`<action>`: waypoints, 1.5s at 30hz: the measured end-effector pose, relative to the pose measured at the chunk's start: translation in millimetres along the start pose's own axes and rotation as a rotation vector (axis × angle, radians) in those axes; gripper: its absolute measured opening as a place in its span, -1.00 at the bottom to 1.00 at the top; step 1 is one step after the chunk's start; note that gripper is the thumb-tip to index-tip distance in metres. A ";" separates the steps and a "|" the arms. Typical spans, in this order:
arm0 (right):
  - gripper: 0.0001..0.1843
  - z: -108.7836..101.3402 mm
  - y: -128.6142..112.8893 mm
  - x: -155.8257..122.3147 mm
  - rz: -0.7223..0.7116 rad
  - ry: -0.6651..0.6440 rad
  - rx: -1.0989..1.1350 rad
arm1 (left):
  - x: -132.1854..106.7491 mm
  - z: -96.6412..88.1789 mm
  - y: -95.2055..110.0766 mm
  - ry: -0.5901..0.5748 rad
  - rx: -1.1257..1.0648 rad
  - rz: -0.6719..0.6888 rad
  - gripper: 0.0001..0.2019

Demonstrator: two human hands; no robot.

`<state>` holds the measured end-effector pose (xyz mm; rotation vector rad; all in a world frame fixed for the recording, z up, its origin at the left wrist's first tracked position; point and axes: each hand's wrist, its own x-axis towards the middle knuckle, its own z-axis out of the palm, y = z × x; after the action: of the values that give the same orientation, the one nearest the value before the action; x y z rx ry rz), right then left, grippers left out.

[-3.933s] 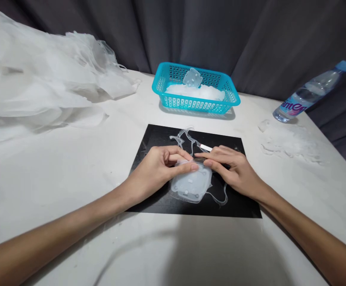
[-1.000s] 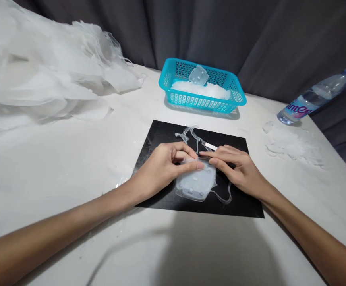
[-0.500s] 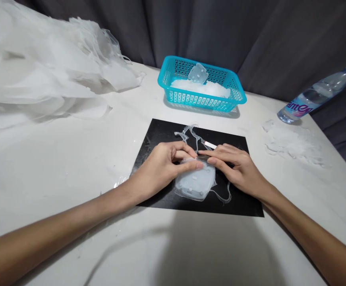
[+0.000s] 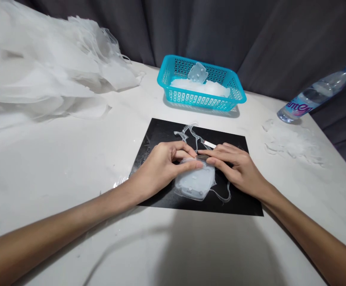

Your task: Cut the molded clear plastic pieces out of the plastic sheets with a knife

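A translucent, rounded-square plastic piece (image 4: 195, 182) with small raised dots lies over the black mat (image 4: 241, 206). My left hand (image 4: 173, 163) is closed on its far edge, thumb on top and fingers curled behind. My right hand (image 4: 230, 161) grips a dark, narrow, blade-like tool (image 4: 203, 157), its tip at the piece's far edge close to my left fingertips. Most of that tool is hidden under the hand. A white stick (image 4: 210, 144) with a reddish end shows beyond my right fingers; whether it is held, I cannot tell. Thin clear plastic strips (image 4: 194, 133) curl on the mat.
A turquoise basket (image 4: 202, 101) holding white material and a similar clear piece (image 4: 198, 73) stands behind the mat. White plastic sheeting (image 4: 41, 67) is heaped at the left. A water bottle (image 4: 312, 97) and plastic scraps (image 4: 293, 143) are at the right, before a dark curtain (image 4: 214, 28).
Almost nothing differs. Both hands keep their hold and place; the dark tool at the piece's far edge shows slightly more of its flat side.
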<state>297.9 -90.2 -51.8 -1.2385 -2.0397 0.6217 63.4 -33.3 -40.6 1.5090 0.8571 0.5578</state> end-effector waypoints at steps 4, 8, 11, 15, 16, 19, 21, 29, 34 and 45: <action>-0.66 0.1 0.8 -0.2 0.000 0.000 -0.011 | -0.1 -0.1 0.8 0.004 0.009 -0.001 -0.68; -0.67 0.1 0.4 0.6 -0.004 0.001 -0.025 | 0.1 -0.3 0.4 0.000 0.001 0.000 -0.69; -0.68 0.6 -0.6 0.8 -0.019 0.012 -0.036 | 0.2 -0.7 -0.9 0.001 0.004 -0.001 -0.70; -0.72 1.2 -2.1 0.5 -0.020 0.051 -0.033 | -0.2 -1.1 -1.5 -0.001 0.018 -0.004 -0.73; -0.73 1.1 -2.5 0.5 -0.012 0.062 -0.027 | -0.3 -1.1 -1.2 0.000 0.018 -0.004 -0.74; -0.73 0.3 -3.6 1.1 0.020 0.091 -0.001 | -0.4 -1.0 0.1 0.001 0.019 -0.008 -0.75; -0.73 -0.4 -4.0 1.7 0.032 0.102 0.009 | 0.0 -1.3 1.1 -0.002 0.022 -0.017 -0.75; -0.73 -8.5 2.8 1.4 0.061 0.077 0.034 | 2.9 -5.5 6.4 -0.020 -0.032 -0.058 -0.76; -0.74 -12.6 4.9 1.7 0.050 0.065 0.055 | 0.4 -3.5 7.7 0.025 0.028 -0.030 -0.76; -0.70 -9.9 1.6 1.6 0.001 0.035 0.016 | 0.9 -1.1 8.4 0.103 0.071 -0.003 -0.77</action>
<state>305.6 -87.5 -45.8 -1.2326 -2.0017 0.6107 64.7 -31.7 -32.3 1.5532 0.9671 0.6125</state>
